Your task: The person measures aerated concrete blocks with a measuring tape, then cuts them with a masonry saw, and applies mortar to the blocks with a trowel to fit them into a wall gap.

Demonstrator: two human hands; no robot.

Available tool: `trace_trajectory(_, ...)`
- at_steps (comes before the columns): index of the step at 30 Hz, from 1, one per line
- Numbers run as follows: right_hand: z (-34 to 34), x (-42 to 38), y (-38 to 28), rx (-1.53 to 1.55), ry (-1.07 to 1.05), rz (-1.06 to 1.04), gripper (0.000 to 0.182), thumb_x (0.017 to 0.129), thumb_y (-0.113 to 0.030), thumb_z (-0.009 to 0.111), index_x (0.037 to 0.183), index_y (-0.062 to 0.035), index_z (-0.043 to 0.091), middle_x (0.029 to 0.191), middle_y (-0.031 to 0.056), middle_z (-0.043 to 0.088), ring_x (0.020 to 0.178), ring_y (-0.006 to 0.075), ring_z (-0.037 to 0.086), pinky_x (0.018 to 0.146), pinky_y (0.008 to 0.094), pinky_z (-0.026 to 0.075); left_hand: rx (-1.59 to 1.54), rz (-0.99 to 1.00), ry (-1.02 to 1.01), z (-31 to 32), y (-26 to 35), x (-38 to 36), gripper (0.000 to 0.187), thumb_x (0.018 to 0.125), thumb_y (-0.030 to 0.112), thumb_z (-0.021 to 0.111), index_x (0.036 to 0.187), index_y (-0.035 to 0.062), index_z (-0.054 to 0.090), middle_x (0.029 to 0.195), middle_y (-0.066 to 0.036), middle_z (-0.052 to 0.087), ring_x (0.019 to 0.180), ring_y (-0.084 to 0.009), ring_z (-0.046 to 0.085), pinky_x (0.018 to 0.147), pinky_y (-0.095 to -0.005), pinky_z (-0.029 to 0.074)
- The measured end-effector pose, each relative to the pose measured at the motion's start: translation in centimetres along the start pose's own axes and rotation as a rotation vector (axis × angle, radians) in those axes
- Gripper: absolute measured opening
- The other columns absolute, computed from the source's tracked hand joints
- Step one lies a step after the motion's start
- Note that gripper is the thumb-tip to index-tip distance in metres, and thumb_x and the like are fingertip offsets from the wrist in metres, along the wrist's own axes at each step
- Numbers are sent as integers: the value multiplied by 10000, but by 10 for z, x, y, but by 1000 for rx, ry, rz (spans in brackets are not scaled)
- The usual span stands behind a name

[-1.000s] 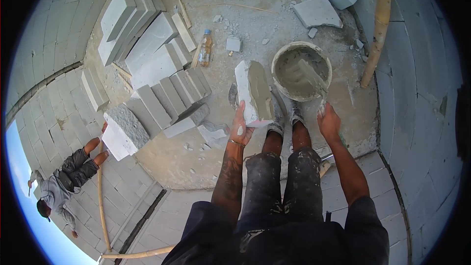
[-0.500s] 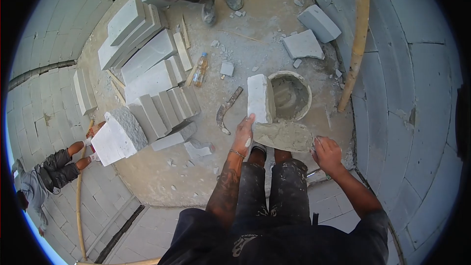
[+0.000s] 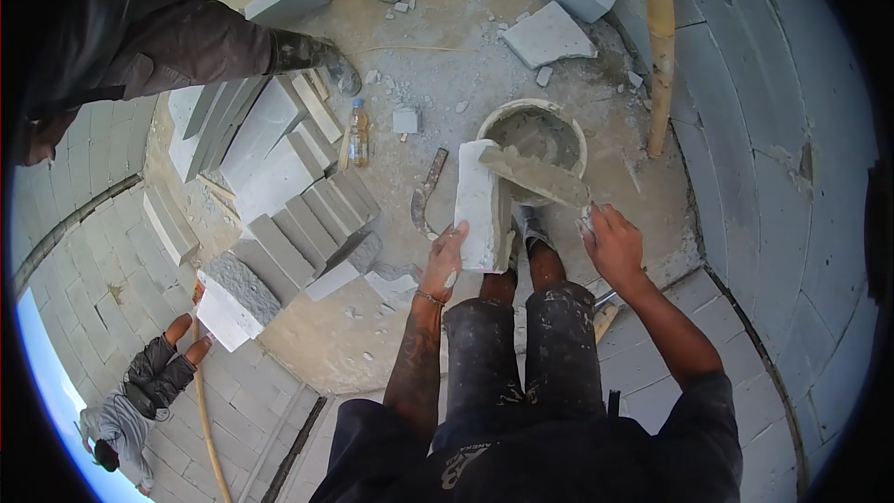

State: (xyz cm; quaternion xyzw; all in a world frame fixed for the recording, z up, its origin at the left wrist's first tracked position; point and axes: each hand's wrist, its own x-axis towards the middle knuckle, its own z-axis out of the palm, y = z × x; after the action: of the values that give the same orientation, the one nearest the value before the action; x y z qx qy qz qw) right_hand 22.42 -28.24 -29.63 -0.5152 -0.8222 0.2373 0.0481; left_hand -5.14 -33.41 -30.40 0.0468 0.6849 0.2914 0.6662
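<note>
My left hand [image 3: 445,256] grips the near left edge of a pale lightweight block [image 3: 476,210], its fingers closed against the side. My right hand [image 3: 613,244] is wrapped round the handle of a wide trowel [image 3: 540,179], whose blade is coated in grey mortar. The far tip of the blade reaches the upper right side of the block, and mortar shows along that side. Just behind them stands a round bucket [image 3: 579,127] with grey mortar inside, partly hidden by the trowel and block.
A hammer-like curved tool [image 3: 428,194] and a plastic bottle [image 3: 358,133] are left of the block. Many blocks [image 3: 307,228] are stacked further left. A co-worker's boot [image 3: 337,70] stands beside the stack; another person [image 3: 126,424] is lower left. A bamboo pole [image 3: 659,47] leans at right.
The trowel has swung from the block's near end up to its far right side. The block is held nearer to me. The co-worker in boots has come further into view at upper left.
</note>
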Motion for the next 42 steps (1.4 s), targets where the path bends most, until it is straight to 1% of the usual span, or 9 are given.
trace_trajectory(3,25,16,28,111,-120,367,359,741,-194,631,1038,-15,537,872,149,558,734,324,585,626,416,465,391,232,-14,-9,-31,6,447,891,293,505,1203,-25,471,1146,-88,541,1071,-159,493,923,-261,354)
trace_trajectory(5,70,13,46,246,83,396,318,765,-184,609,1007,7,527,827,196,577,735,394,577,626,452,462,-442,-141,-221,-8,-47,21,451,898,263,481,1267,15,403,1211,-106,514,1126,-225,487,970,-340,363)
trace_trajectory(11,202,4,62,577,-303,822,243,772,-121,556,958,21,491,783,253,582,777,451,552,661,484,439,-698,-240,-257,6,-60,56,512,904,383,406,1288,45,389,1250,-129,486,1125,-277,493,932,-420,417)
trace_trajectory(15,142,-58,3,540,132,529,254,716,-97,572,924,26,493,881,265,539,776,434,544,649,472,440,-788,-258,-315,12,-53,62,524,907,399,344,1290,44,388,1257,-135,480,1124,-287,494,934,-441,413)
trace_trajectory(20,95,-77,-12,326,112,182,272,636,-10,576,883,55,481,992,219,484,810,393,512,708,448,431,-794,-256,-323,27,-34,58,515,902,404,339,1269,53,419,1225,-123,510,1093,-267,518,917,-441,422)
trace_trajectory(29,18,-119,2,556,46,207,299,651,-95,671,880,30,525,871,190,527,694,343,543,598,385,451,-685,-220,-348,36,-18,58,525,884,432,414,1250,57,441,1209,-109,524,1076,-258,527,903,-402,437)
trace_trajectory(32,-27,-77,29,688,-357,282,249,692,-103,667,877,8,541,847,147,541,717,324,549,589,385,442,-700,-232,-415,36,-20,59,534,885,441,413,1247,50,442,1207,-112,525,1080,-257,524,902,-397,437)
trace_trajectory(34,-44,-54,35,486,-218,81,215,722,-132,659,877,-19,560,797,118,549,680,308,558,562,376,440,-621,-225,-443,36,-19,58,534,888,440,406,1247,46,441,1211,-120,520,1080,-258,527,900,-398,440)
trace_trajectory(42,-51,-24,42,205,-267,79,216,754,-214,642,864,-40,576,719,97,566,623,292,574,560,386,443,-581,-232,-528,36,-14,54,496,899,386,425,1254,41,426,1197,-111,530,1067,-229,537,900,-375,444)
